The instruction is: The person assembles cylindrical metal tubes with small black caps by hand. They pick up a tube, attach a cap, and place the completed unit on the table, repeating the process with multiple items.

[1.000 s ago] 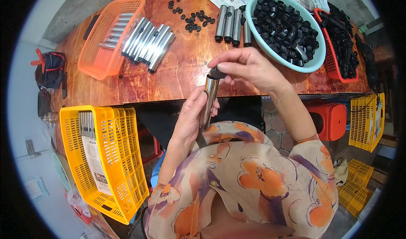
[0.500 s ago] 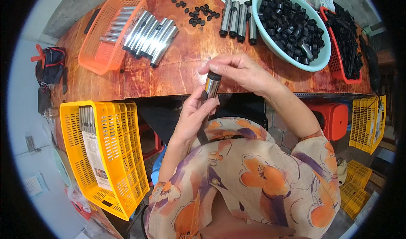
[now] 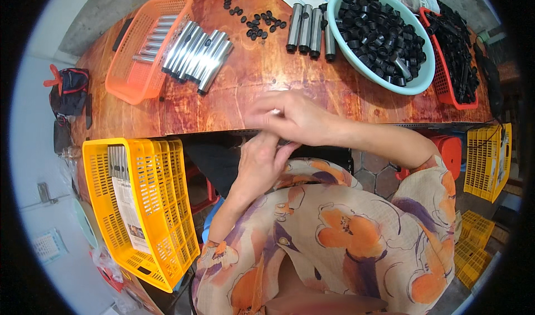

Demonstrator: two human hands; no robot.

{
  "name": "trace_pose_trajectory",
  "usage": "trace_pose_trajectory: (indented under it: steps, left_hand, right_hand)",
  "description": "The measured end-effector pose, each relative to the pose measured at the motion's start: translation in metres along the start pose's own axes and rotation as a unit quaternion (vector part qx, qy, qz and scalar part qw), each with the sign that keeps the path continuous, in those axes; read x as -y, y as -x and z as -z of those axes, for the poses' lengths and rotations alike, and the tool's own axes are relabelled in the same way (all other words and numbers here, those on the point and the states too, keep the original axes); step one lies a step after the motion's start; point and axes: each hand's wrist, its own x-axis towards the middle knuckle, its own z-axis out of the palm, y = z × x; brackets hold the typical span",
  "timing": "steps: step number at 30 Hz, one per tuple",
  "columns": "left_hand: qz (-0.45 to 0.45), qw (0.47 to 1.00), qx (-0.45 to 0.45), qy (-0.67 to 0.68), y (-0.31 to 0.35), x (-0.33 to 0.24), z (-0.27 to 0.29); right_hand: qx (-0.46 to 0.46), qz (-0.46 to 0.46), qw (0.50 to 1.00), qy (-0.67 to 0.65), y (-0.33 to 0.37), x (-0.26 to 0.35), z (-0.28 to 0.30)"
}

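Note:
My left hand (image 3: 258, 162) is at the table's front edge, its fingers curled round a short metal tube that is now almost wholly hidden. Over it lies my right hand (image 3: 298, 117), bent across the tube's top end; its fingers are smeared by motion. Beyond my hands, several silver tubes with black ends (image 3: 305, 30) lie side by side. More silver tubes (image 3: 192, 56) are piled at the left, partly against an orange basket (image 3: 134, 96). Small black oval pieces (image 3: 259, 26) are scattered between the two groups.
A pale blue bowl (image 3: 398, 90) full of black caps stands at the back right, beside a red basket (image 3: 439, 70) of black parts. Left of my lap is a yellow crate (image 3: 135, 164) holding tubes and newspaper. A red stool (image 3: 448, 153) stands under the table's right side.
My right hand has come down over the tube and turned across it, hiding the black top that showed before. The left hand has shifted slightly, with its back turned more upward.

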Motion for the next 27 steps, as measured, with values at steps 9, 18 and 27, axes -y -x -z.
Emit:
trace_pose_trajectory:
  steps: [9, 18, 27]
  left_hand:
    - [-0.093, 0.978, -0.115, -0.144, -0.033, -0.002, -0.005]
    - [0.181, 0.756, -0.203, 0.596, -0.057, 0.021, -0.022]
    - [0.007, 0.887, -0.35, -0.303, -0.104, 0.098, 0.029]
  right_hand:
    - [-0.133, -0.259, 0.8, -0.525, 0.004, -0.026, 0.012]
    - [-0.091, -0.2, 0.931, -0.292, 0.049, -0.057, -0.053]
    - [-0.285, -0.208, 0.907, -0.23, 0.031, -0.084, -0.004]
